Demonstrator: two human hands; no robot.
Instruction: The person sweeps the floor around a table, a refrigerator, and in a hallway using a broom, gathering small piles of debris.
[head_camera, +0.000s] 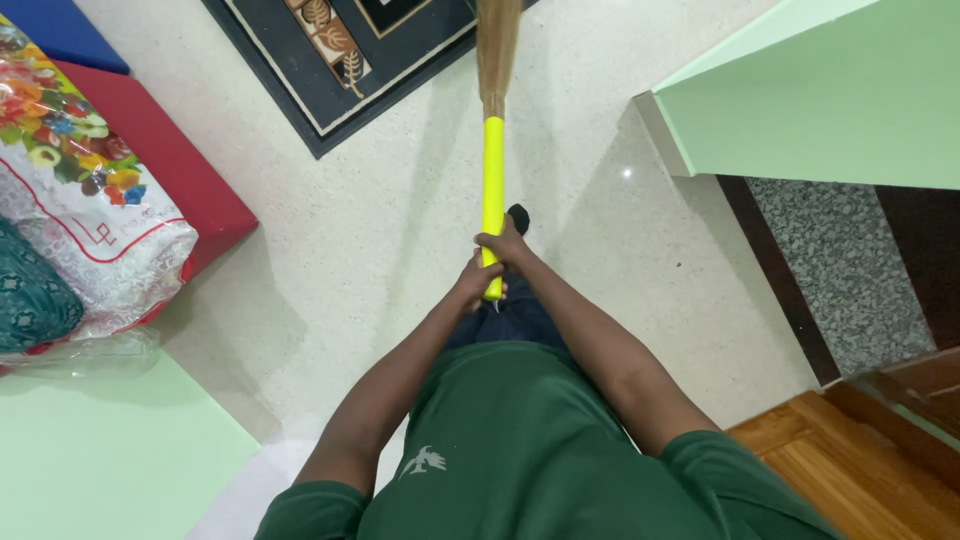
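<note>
While both arms reach straight out from the green shirt (520, 450), the person grips a broom (493, 150) that points toward twelve o'clock across the pale speckled floor (380, 230). Its yellow handle (493, 165) runs down the middle of the view, and the tan bristles (497, 45) leave the frame at the top edge. The right hand (503, 245) is closed around the handle, fingers wrapped over its front. Just below it, touching it, the left hand (474, 282) is also curled tight around the handle, with the yellow butt end showing beneath the fingers. Both hands sit close together at the low end of the handle, near the centre of the picture.

A dark foot (518, 215) shows just beside the right hand, toward one o'clock. At eleven o'clock lies a dark rug (330, 90) with a light border and leaf patterns, its corner near the bristles. At nine o'clock a red mat (190, 190) carries a clear plastic bag (90, 200) printed with bright flowers, and a teal cushion (35, 300) rests beside it. Pale green surfaces (800, 110) stand at two o'clock and seven o'clock, and a wooden floor (860, 470) shows at four o'clock.
</note>
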